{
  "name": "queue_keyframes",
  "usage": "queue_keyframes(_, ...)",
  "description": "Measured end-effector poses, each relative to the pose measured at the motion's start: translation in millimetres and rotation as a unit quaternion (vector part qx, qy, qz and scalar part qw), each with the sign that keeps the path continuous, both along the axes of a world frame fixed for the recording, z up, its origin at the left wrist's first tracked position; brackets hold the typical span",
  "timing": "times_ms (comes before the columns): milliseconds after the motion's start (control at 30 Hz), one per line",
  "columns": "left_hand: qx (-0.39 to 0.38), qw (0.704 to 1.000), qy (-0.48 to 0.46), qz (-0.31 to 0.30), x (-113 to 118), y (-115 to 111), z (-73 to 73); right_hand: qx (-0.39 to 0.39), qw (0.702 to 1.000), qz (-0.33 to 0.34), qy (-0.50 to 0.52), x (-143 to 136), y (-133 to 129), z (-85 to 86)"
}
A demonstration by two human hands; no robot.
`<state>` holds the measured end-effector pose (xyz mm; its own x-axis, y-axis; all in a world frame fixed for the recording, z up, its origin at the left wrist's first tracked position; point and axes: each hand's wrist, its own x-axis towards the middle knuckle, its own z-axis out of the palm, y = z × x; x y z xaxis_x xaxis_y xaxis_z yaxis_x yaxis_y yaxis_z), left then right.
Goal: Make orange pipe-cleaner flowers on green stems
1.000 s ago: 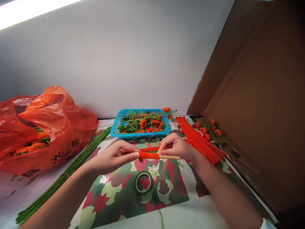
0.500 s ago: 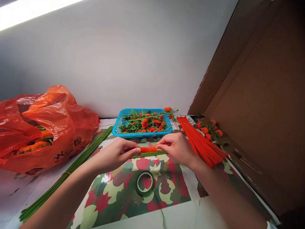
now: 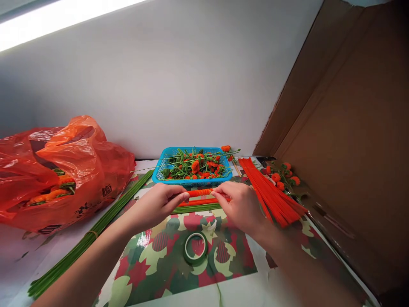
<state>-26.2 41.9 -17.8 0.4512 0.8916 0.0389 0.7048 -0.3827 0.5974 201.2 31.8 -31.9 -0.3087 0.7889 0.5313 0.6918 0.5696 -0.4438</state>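
Observation:
Between my two hands an orange fuzzy strip [image 3: 200, 192] is stretched level, its right part looking twisted. My left hand [image 3: 164, 200] pinches its left end between thumb and fingers. The right end is pinched by my right hand [image 3: 234, 202]. Below the strip, orange stems [image 3: 204, 201] and green stems [image 3: 200, 208] lie across the patterned sheet [image 3: 172, 273]. Nearer to me, a roll of green tape [image 3: 195, 248] rests on that sheet. Just behind my hands stands a blue basket [image 3: 191, 182] holding orange flowers and green pieces.
An orange plastic bag [image 3: 96, 170] sits at the left. Beside it lies a long green stem bundle [image 3: 86, 241]. To the right are a fan of orange stems [image 3: 275, 196], several orange flowers [image 3: 280, 186] and a tall cardboard panel [image 3: 345, 128].
The strip and both hands are slightly higher above the stems, and orange stems now show beneath the strip. The strip's right part looks more twisted. The view has shifted slightly.

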Motion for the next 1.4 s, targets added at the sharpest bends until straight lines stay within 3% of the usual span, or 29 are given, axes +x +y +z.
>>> queue_keyframes(233,0.026,0.997,-0.057,0.047,4.6,-1.3,-2.9,0.069,0.994,0.005,0.085,-11.9,-3.0,-16.5)
queue_keyframes(433,-0.01,0.992,-0.113,0.063,5.1,1.5,-9.1,0.009,0.979,0.002,0.202,-15.1,1.1,-22.1)
queue_keyframes(567,-0.046,0.984,-0.162,0.057,2.8,3.1,-8.1,-0.115,0.951,0.01,0.287,-9.9,7.1,-14.0)
queue_keyframes(667,-0.071,0.978,-0.193,0.026,0.0,3.3,-7.4,-0.262,0.903,0.072,0.334,-0.9,15.5,-7.3)
queue_keyframes(767,-0.088,0.978,-0.19,-0.019,-1.6,3.1,-8.3,-0.391,0.855,0.166,0.298,11.1,25.0,-4.7)
queue_keyframes(833,-0.104,0.979,-0.169,-0.054,-1.6,2.8,-9.3,-0.444,0.841,0.198,0.238,19.2,30.3,-5.8)
queue_keyframes(933,-0.121,0.98,-0.128,-0.095,-1.0,1.8,-9.8,-0.463,0.851,0.188,0.163,28.4,35.0,-9.2)
queue_keyframes(1067,-0.112,0.985,-0.082,-0.103,-0.7,0.0,-8.0,-0.421,0.887,0.15,0.12,31.8,35.8,-12.0)
queue_keyframes(1267,-0.06,0.995,-0.023,-0.076,-0.7,1.0,-9.8,-0.26,0.961,0.034,0.084,21.9,30.4,-15.5)
queue_keyframes(1400,-0.079,0.995,-0.046,-0.044,0.9,2.9,-15.2,-0.171,0.979,-0.014,0.109,14.6,24.1,-12.0)
